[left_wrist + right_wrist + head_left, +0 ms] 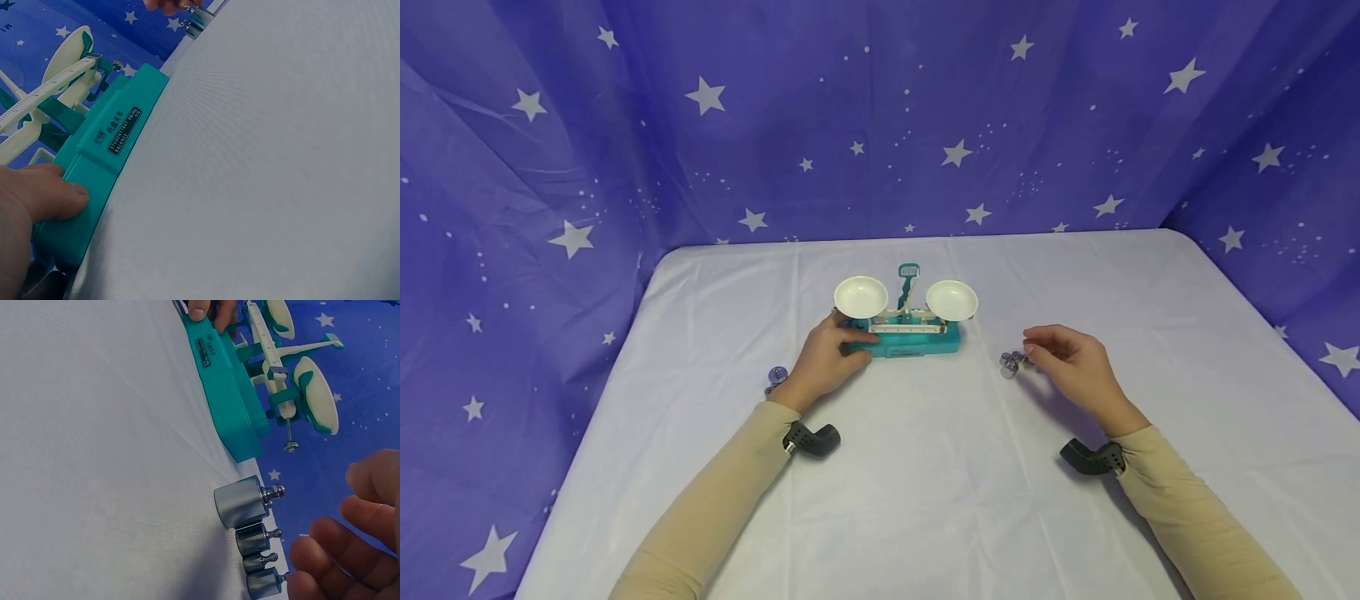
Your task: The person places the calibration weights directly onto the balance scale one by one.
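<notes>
A teal tray balance (904,342) with two white pans (861,297) stands on the table, its front label visible in the left wrist view. My left hand (826,358) grips the left end of its base, thumb on the front face; its other fingers are partly hidden behind. Several shiny metal weights (240,503) with knobs stand in a row to the right of the balance, of differing sizes. Beside them, my right hand (1075,367) hovers with loosely bent fingers and nothing visible between them. Whether a fingertip touches the nearest weight I cannot tell.
Small shiny round-topped pieces (777,375) stand left of my left wrist, partly hidden by it. A white cloth covers the table (925,500). Behind and at both sides hangs a blue curtain (880,125) with stars. Each wrist carries a black mount (815,439).
</notes>
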Demonstrator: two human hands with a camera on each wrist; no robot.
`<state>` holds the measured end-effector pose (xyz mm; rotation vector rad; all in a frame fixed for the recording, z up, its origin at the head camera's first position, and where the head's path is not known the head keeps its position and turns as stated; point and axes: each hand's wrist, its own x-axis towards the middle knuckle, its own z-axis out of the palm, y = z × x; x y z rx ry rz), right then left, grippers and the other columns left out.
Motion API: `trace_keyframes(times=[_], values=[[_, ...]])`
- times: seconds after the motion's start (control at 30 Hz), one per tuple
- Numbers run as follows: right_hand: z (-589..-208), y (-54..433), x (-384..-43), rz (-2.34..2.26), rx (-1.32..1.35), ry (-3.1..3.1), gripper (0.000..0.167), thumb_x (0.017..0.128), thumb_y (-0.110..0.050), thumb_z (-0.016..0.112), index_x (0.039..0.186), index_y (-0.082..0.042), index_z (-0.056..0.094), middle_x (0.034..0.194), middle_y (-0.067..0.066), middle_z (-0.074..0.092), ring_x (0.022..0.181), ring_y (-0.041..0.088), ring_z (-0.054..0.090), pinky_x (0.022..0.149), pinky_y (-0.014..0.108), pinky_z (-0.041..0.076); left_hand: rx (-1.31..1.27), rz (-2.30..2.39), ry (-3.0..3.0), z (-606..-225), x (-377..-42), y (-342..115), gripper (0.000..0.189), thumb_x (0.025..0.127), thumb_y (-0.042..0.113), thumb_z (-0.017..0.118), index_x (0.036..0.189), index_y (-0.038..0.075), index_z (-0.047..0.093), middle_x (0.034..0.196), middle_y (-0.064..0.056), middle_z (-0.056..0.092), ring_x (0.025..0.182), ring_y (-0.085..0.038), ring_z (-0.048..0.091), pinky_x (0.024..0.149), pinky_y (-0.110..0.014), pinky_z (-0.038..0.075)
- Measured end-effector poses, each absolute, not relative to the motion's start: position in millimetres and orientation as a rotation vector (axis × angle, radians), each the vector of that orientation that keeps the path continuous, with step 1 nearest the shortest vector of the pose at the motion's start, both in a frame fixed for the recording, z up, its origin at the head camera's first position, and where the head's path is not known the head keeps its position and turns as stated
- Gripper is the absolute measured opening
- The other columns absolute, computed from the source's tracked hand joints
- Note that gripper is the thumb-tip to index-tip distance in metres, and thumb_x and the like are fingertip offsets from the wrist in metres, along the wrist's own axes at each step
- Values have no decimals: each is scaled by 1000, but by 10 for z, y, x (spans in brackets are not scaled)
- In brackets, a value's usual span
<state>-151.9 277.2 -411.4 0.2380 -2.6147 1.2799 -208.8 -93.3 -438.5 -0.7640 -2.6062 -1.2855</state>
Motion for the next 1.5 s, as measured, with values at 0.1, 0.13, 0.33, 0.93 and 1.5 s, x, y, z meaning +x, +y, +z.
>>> trace_keyframes(times=[0.1,0.13,0.33,0.93,1.5], values=[[-4122,2758,-1520,1255,222,-2639,21,93,-8,69,109,4,74,102,24,76,78,-14,63,72,6,51,-759,-1290,-2605,-4401,-2093,-938,23,80,4,76,102,3,81,140,-25,59,134,-43,54,115,-57,43],[-4124,2754,-1519,1246,216,-2651,20,93,-9,70,108,3,75,101,23,77,78,-13,63,71,7,51,-757,-1294,-2606,-4406,-2094,-939,23,80,4,76,102,3,81,140,-25,59,134,-43,54,115,-57,43],[-4151,2740,-1499,1231,222,-2695,14,90,-12,74,100,-2,78,95,17,79,74,-8,64,68,10,51,-758,-1295,-2617,-4403,-2099,-936,23,81,4,76,103,4,81,140,-23,60,134,-41,55,116,-56,43],[-4236,2685,-1487,1076,316,-2775,15,80,-4,82,95,-2,79,91,14,79,73,-6,64,65,12,55,-751,-1283,-2623,-4384,-2094,-929,24,80,3,76,103,4,81,139,-23,61,134,-41,55,116,-55,43],[-4315,2692,-1503,1069,370,-2742,25,79,0,82,104,-3,80,101,17,79,82,-10,64,70,7,53,-760,-1285,-2613,-4392,-2097,-926,23,80,3,76,103,4,81,139,-23,60,134,-41,55,115,-55,43]])
